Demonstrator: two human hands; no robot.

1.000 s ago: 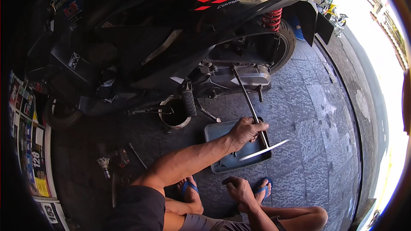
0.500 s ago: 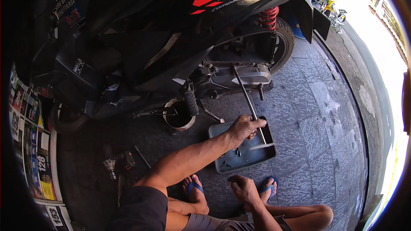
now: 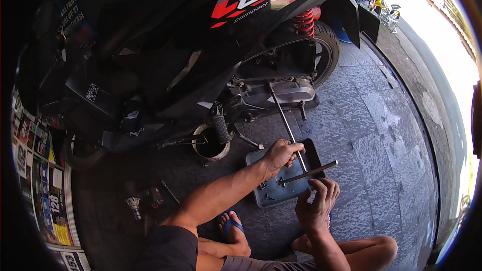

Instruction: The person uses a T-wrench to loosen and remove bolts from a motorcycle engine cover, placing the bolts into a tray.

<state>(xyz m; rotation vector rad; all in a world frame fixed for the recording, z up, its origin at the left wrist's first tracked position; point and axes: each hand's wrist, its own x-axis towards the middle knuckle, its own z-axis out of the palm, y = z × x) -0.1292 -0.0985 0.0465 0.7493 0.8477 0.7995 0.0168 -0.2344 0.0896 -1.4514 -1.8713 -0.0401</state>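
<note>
Raised since earlier, the right hand (image 3: pixel 317 205) is held unclasped beside the T-handle wrench (image 3: pixel 317 170), whose shaft (image 3: pixel 284 120) is gripped by the left hand (image 3: pixel 281 156), apparently for steadiness.

Motorbike workshop, parked scooter (image 3: pixel 201 45), T-handle wrench (image 3: pixel 285 116), parts tray (image 3: pixel 288 191)

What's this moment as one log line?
Left hand: gripping T-handle wrench | Right hand: open, near crossbar | Wrench end: at engine casing | Tray: small parts inside
</note>
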